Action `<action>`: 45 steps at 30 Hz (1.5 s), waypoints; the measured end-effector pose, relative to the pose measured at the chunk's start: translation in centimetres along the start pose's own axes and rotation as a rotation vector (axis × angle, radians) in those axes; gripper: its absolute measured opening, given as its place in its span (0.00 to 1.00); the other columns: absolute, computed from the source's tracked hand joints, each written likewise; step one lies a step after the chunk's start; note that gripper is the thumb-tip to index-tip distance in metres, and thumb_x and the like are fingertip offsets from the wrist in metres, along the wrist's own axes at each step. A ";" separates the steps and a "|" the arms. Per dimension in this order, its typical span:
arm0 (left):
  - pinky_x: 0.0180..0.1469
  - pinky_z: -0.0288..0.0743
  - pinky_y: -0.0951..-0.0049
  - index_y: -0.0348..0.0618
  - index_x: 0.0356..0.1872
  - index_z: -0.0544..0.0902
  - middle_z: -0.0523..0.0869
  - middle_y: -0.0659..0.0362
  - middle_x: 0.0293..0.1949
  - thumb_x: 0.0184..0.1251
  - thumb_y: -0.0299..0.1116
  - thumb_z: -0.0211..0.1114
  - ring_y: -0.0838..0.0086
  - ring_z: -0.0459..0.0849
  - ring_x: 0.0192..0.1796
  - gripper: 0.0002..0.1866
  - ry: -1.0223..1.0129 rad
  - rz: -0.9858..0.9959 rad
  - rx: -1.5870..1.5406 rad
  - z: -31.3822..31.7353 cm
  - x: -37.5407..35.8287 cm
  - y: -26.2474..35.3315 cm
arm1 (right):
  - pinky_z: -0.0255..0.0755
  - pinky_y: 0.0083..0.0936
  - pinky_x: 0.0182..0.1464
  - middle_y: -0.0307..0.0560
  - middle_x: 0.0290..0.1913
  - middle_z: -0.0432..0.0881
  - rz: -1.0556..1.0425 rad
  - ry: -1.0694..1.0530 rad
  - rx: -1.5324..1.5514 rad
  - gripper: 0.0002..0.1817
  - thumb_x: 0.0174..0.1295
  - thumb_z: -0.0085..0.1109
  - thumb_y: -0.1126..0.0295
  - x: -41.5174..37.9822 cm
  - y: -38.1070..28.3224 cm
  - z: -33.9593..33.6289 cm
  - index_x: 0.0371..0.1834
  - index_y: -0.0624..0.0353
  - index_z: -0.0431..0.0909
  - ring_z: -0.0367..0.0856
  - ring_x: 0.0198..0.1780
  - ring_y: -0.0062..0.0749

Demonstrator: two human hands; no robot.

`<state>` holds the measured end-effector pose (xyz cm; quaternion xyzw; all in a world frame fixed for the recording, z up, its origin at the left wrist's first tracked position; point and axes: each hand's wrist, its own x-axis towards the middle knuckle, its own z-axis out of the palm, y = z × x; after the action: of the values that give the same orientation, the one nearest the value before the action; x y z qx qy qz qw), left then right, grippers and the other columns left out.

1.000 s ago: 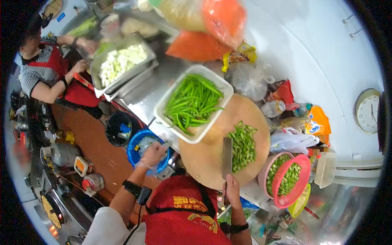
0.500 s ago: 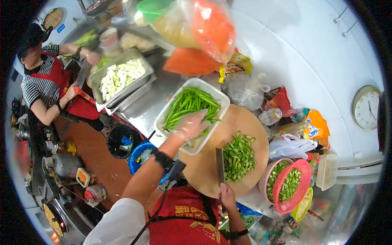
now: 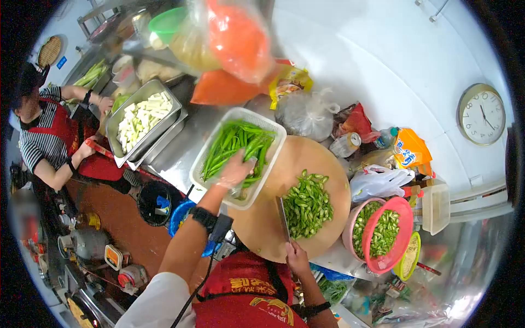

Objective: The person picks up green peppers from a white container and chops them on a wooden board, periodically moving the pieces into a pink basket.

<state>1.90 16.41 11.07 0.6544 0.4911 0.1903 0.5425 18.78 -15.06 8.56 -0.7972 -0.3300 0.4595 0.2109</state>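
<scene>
A white plastic basket (image 3: 197,174) holds long green chili peppers (image 3: 225,143). My left hand (image 3: 235,169), in a clear plastic glove, is down in it with its fingers curled among the peppers, partly hidden by them. My right hand (image 3: 297,257) grips the handle of a cleaver (image 3: 283,217). Its blade stands on edge on a round wooden chopping board (image 3: 257,229), along the left side of a pile of sliced green peppers (image 3: 308,206). The basket overlaps the board's upper left edge.
A pink basin (image 3: 353,243) and a red colander (image 3: 403,210) with sliced peppers stand at right. Steel trays with pale cut vegetables (image 3: 143,120) sit at left, near a co-worker (image 3: 49,131) holding a red-handled knife. Bags and a can (image 3: 345,145) line the wall; filled plastic bags (image 3: 238,41) hang above.
The view has shifted, so most things appear further left. My left hand's fingers have drawn back and down within the pepper basket. The co-worker's farther hand has come down closer to the knife.
</scene>
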 end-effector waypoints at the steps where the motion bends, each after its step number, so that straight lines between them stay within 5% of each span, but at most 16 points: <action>1: 0.39 0.77 0.69 0.33 0.61 0.67 0.83 0.51 0.35 0.63 0.45 0.62 0.70 0.83 0.36 0.31 -0.003 0.003 0.006 -0.7 -0.7 0.3 | 0.73 0.40 0.43 0.67 0.34 0.81 -0.001 0.002 0.007 0.30 0.65 0.45 0.48 0.0 0.0 0.1 0.61 0.60 0.69 0.82 0.37 0.55; 4: 0.38 0.79 0.70 0.35 0.71 0.44 0.80 0.53 0.42 0.65 0.43 0.61 0.72 0.80 0.36 0.43 -0.020 0.006 -0.307 -2.2 -2.7 -1.1 | 0.73 0.40 0.44 0.67 0.35 0.81 -0.050 -0.016 0.013 0.30 0.66 0.44 0.48 0.5 1.3 0.4 0.60 0.60 0.70 0.82 0.39 0.56; 6: 0.37 0.79 0.70 0.36 0.71 0.44 0.79 0.53 0.43 0.66 0.41 0.61 0.72 0.80 0.36 0.42 -0.043 -0.015 -0.431 -3.2 -3.7 -1.4 | 0.60 0.18 0.17 0.35 0.15 0.68 -0.167 0.025 0.150 0.27 0.68 0.48 0.54 1.9 4.2 1.4 0.62 0.64 0.68 0.65 0.14 0.17; 11: 0.32 0.81 0.70 0.42 0.71 0.44 0.78 0.51 0.44 0.69 0.37 0.57 0.70 0.81 0.35 0.37 -0.052 -0.128 -0.685 -4.7 -6.1 -0.6 | 0.58 0.18 0.14 0.36 0.13 0.67 -0.104 -0.039 0.231 0.25 0.69 0.47 0.55 0.5 1.0 0.1 0.61 0.63 0.68 0.63 0.11 0.18; 16: 0.37 0.79 0.71 0.35 0.65 0.62 0.79 0.52 0.42 0.70 0.35 0.55 0.71 0.81 0.35 0.26 0.288 -0.087 -0.377 -3.5 -5.0 -4.4 | 0.57 0.18 0.13 0.36 0.13 0.66 -0.047 -0.068 0.298 0.24 0.69 0.46 0.55 -0.2 -0.8 -0.4 0.58 0.64 0.68 0.62 0.10 0.19; 18: 0.44 0.76 0.68 0.34 0.53 0.74 0.79 0.52 0.42 0.70 0.36 0.54 0.69 0.81 0.37 0.17 0.390 0.091 0.204 -4.0 -5.2 -5.1 | 0.57 0.18 0.13 0.36 0.13 0.67 -0.006 -0.097 0.301 0.22 0.70 0.46 0.54 -0.2 -0.9 -0.7 0.54 0.63 0.70 0.63 0.10 0.19; 22: 0.48 0.73 0.66 0.40 0.43 0.77 0.80 0.55 0.40 0.71 0.37 0.52 0.68 0.81 0.39 0.12 0.513 0.243 0.201 -4.4 -6.6 -2.5 | 0.57 0.18 0.13 0.36 0.13 0.67 -0.014 -0.085 0.309 0.20 0.70 0.45 0.54 -0.4 -1.1 -0.7 0.48 0.62 0.71 0.63 0.10 0.19; 24: 0.48 0.72 0.69 0.43 0.41 0.75 0.79 0.54 0.39 0.71 0.43 0.52 0.67 0.79 0.42 0.13 0.205 0.090 -0.332 -4.3 -7.9 -1.1 | 0.57 0.19 0.13 0.37 0.13 0.67 -0.009 -0.087 0.306 0.20 0.70 0.44 0.53 -0.4 -1.2 -0.8 0.46 0.61 0.71 0.63 0.10 0.19; 25: 0.48 0.72 0.69 0.43 0.41 0.75 0.79 0.54 0.39 0.71 0.43 0.52 0.67 0.79 0.42 0.13 0.199 0.087 -0.331 -3.6 -8.3 -0.8 | 0.57 0.19 0.13 0.37 0.13 0.67 -0.003 -0.086 0.310 0.20 0.70 0.44 0.53 -0.4 -1.2 -0.8 0.46 0.61 0.71 0.63 0.10 0.19; 27: 0.52 0.72 0.69 0.45 0.39 0.77 0.79 0.60 0.37 0.67 0.31 0.59 0.70 0.79 0.46 0.04 -0.201 0.017 -1.411 -0.8 -9.6 -0.1 | 0.57 0.19 0.13 0.37 0.12 0.66 -0.005 -0.111 0.297 0.20 0.70 0.44 0.53 -0.3 -1.1 -1.0 0.43 0.61 0.71 0.63 0.10 0.20; 31: 0.57 0.71 0.66 0.47 0.39 0.77 0.80 0.59 0.42 0.63 0.25 0.62 0.70 0.77 0.51 0.06 -0.291 -0.022 -1.226 5.6 -13.1 -0.5 | 0.57 0.19 0.13 0.37 0.12 0.66 0.014 -0.059 0.319 0.19 0.70 0.44 0.53 0.4 0.4 -0.3 0.41 0.61 0.71 0.63 0.10 0.20; 34: 0.59 0.70 0.66 0.48 0.41 0.78 0.77 0.59 0.53 0.61 0.21 0.62 0.66 0.76 0.56 0.09 -0.110 0.500 -0.156 9.4 -13.1 -5.0 | 0.58 0.19 0.13 0.37 0.12 0.66 -0.096 0.024 0.192 0.19 0.70 0.44 0.54 0.7 1.2 -0.1 0.43 0.62 0.72 0.63 0.09 0.19; 35: 0.59 0.70 0.66 0.48 0.41 0.78 0.77 0.59 0.53 0.61 0.21 0.62 0.66 0.76 0.56 0.09 -0.136 0.490 -0.158 10.2 -13.5 -5.3 | 0.64 0.27 0.22 0.46 0.18 0.72 -0.044 -0.016 0.143 0.23 0.69 0.44 0.52 0.5 0.4 -0.6 0.51 0.63 0.71 0.70 0.17 0.29; 36: 0.59 0.70 0.69 0.47 0.42 0.78 0.77 0.59 0.54 0.61 0.21 0.62 0.67 0.75 0.57 0.10 -0.142 0.216 -0.441 11.0 -13.8 -5.6 | 0.70 0.35 0.30 0.55 0.23 0.78 0.004 -0.062 0.095 0.29 0.67 0.44 0.50 0.2 -0.2 -0.9 0.59 0.64 0.70 0.78 0.24 0.38; 38: 0.59 0.70 0.72 0.46 0.51 0.78 0.75 0.58 0.57 0.62 0.21 0.60 0.70 0.74 0.58 0.15 -0.142 -0.133 -0.668 11.2 -14.2 -5.7 | 0.71 0.36 0.32 0.56 0.24 0.78 0.027 -0.078 0.124 0.29 0.67 0.44 0.50 0.2 -1.3 -1.2 0.59 0.64 0.70 0.78 0.25 0.39; 45: 0.57 0.71 0.71 0.36 0.59 0.71 0.74 0.54 0.58 0.63 0.25 0.60 0.72 0.75 0.56 0.22 -0.008 -0.152 -0.459 9.9 -15.9 -6.7 | 0.72 0.35 0.38 0.59 0.25 0.79 0.011 -0.050 0.143 0.31 0.67 0.44 0.49 -0.1 -1.0 -1.0 0.61 0.65 0.69 0.81 0.30 0.41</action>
<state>-0.29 -2.73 6.23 0.4761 0.4806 0.2531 0.6915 19.29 -14.46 9.82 -0.7701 -0.2969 0.5030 0.2564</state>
